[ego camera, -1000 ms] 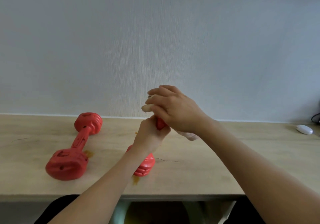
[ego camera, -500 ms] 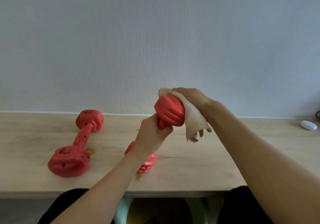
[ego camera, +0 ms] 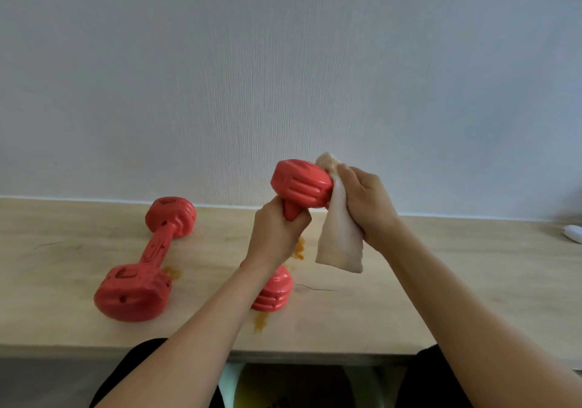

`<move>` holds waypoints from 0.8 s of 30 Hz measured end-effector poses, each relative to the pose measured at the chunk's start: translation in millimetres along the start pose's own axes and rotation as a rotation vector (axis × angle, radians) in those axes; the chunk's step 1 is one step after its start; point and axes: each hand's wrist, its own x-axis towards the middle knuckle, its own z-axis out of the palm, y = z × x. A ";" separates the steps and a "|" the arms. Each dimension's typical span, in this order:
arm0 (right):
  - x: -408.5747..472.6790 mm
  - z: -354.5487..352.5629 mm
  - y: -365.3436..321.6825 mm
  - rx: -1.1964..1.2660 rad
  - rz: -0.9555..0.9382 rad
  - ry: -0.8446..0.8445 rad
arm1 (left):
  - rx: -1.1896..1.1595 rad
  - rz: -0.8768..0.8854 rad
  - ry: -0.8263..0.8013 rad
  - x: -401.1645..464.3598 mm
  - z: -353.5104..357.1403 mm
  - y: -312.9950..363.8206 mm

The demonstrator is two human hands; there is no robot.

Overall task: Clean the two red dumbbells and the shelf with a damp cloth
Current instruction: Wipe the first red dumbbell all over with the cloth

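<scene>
My left hand (ego camera: pixel 277 234) grips the handle of a red dumbbell (ego camera: pixel 300 184), which stands tilted with its lower head (ego camera: pixel 274 291) on the wooden shelf (ego camera: pixel 441 297). My right hand (ego camera: pixel 367 201) holds a beige cloth (ego camera: pixel 340 243) against the right side of the raised upper head; the cloth's loose end hangs down. The second red dumbbell (ego camera: pixel 148 258) lies flat on the shelf to the left, away from both hands. Orange stains (ego camera: pixel 259 322) mark the shelf near both dumbbells.
A white object (ego camera: pixel 573 232) lies at the shelf's far right edge. A grey-white wall (ego camera: pixel 283 76) rises directly behind the shelf. Below the shelf's front edge a yellowish container (ego camera: pixel 293 388) shows between my dark-clothed legs.
My right hand has slid with the cloth from over the top of the upper head round to its right side. The cloth now hangs longer below. The left grip stays on the handle.
</scene>
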 end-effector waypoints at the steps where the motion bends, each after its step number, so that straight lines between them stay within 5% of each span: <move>1: -0.6 -2.2 2.4 -0.073 -0.035 0.025 | 0.010 -0.002 0.005 2.5 0.2 -1.7; 8: 18.2 18.0 -20.5 -0.261 -0.401 0.262 | -0.032 -0.084 -0.043 15.4 1.1 -8.7; 16: 27.2 40.3 0.1 -0.148 -0.301 0.301 | 0.008 -0.046 -0.305 11.8 -10.8 -12.5; 18: 23.6 33.5 9.2 -0.141 -0.311 0.174 | 0.012 -0.053 -0.311 12.1 -11.8 -11.4; 22: 17.9 9.8 25.4 -0.091 -0.343 -0.352 | -0.075 -0.106 -0.287 12.8 -18.1 -8.5; 24: 22.5 3.6 33.4 -0.210 -0.369 -0.451 | -0.112 -0.119 -0.298 11.3 -20.8 -8.4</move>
